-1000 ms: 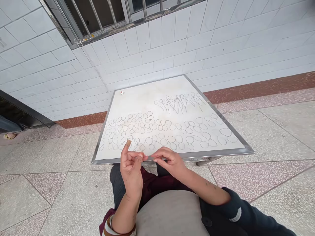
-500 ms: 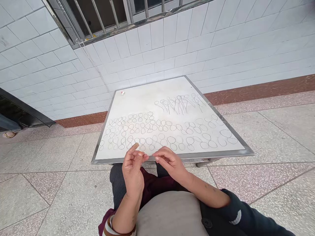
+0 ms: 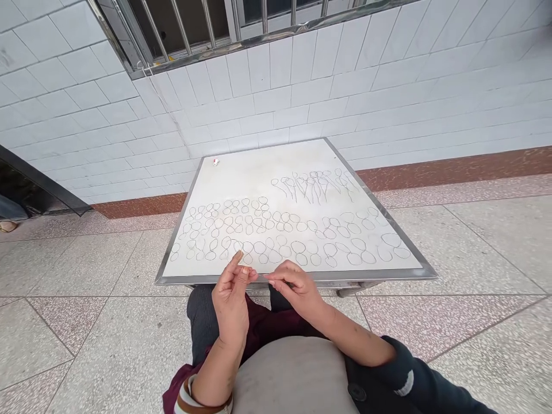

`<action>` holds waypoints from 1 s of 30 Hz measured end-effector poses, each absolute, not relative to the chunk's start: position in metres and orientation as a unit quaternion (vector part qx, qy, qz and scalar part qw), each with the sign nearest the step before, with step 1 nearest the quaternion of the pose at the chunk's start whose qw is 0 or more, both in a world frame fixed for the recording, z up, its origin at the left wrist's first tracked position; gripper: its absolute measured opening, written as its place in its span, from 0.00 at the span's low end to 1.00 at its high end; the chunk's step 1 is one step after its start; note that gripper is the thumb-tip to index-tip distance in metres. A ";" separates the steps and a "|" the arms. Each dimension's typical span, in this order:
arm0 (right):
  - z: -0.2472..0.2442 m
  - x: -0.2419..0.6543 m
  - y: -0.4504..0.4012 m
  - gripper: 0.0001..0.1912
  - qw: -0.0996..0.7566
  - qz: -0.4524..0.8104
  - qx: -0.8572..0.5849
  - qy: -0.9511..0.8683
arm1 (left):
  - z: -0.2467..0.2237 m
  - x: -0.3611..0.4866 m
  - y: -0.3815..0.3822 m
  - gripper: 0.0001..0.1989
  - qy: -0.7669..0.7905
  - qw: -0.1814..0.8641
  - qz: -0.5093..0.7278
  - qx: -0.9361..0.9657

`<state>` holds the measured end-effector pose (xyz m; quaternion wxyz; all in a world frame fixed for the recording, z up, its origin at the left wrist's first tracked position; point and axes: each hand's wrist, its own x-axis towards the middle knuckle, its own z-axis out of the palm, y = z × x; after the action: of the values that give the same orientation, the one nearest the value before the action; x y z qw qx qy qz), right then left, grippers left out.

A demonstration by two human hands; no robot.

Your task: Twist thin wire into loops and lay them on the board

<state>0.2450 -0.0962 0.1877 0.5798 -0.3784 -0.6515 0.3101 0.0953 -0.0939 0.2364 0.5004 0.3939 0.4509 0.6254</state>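
Observation:
Just over the near edge of the table, my left hand [image 3: 230, 307] pinches a thin wire [image 3: 261, 278] between thumb and fingers. A tan wrap, like tape, covers one raised fingertip of it. Facing it, my right hand [image 3: 299, 293] has its thumb and forefinger closed on the same wire, of which only a short bit shows in the gap. Rows of thin wire figure-eight loops [image 3: 299, 253] lie flat on the white table [image 3: 241, 172] beyond my fingers. Farther back on the right is a cluster of wire loops with long tails [image 3: 317, 183].
A small white and red object [image 3: 216, 163] lies at the table's far left corner. Metal edging [image 3: 388, 218] frames the tabletop. Behind stands a tiled wall [image 3: 276, 103] with a barred window [image 3: 190, 29]. At far left, part of another person's foot [image 3: 7, 226] shows.
The view has tilted and shifted slightly. Both hands keep their pinch on the wire, and the right fingers have shifted a little against it.

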 end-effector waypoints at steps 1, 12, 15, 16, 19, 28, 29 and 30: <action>0.188 0.246 -0.096 0.12 0.577 0.302 -0.377 -0.659 | 0.236 0.095 -0.094 0.18 0.451 0.499 0.624 0.397; 0.184 0.254 -0.099 0.18 0.543 0.214 -0.352 -0.732 | 0.227 0.090 -0.099 0.19 0.447 0.513 0.608 0.409; 0.185 0.254 -0.099 0.18 0.525 0.190 -0.352 -0.751 | 0.224 0.088 -0.099 0.19 0.449 0.521 0.601 0.406; 0.185 0.254 -0.099 0.19 0.521 0.187 -0.353 -0.755 | 0.223 0.088 -0.099 0.19 0.449 0.523 0.600 0.406; 0.185 0.254 -0.099 0.20 0.506 0.183 -0.354 -0.765 | 0.222 0.088 -0.098 0.20 0.440 0.529 0.603 0.405; 0.193 0.254 -0.098 0.08 0.496 0.325 -0.422 -0.686 | 0.230 0.084 -0.100 0.19 0.427 0.547 0.583 0.423; 0.197 0.254 -0.096 0.08 0.502 0.352 -0.439 -0.656 | 0.231 0.083 -0.101 0.19 0.425 0.549 0.574 0.434; 0.202 0.254 -0.094 0.09 0.511 0.366 -0.450 -0.634 | 0.233 0.082 -0.103 0.18 0.424 0.552 0.563 0.446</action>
<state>0.2538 -0.0941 0.2017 0.5113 -0.4501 -0.6340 0.3660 0.0821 -0.1028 0.2327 0.5515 0.4458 0.4239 0.5634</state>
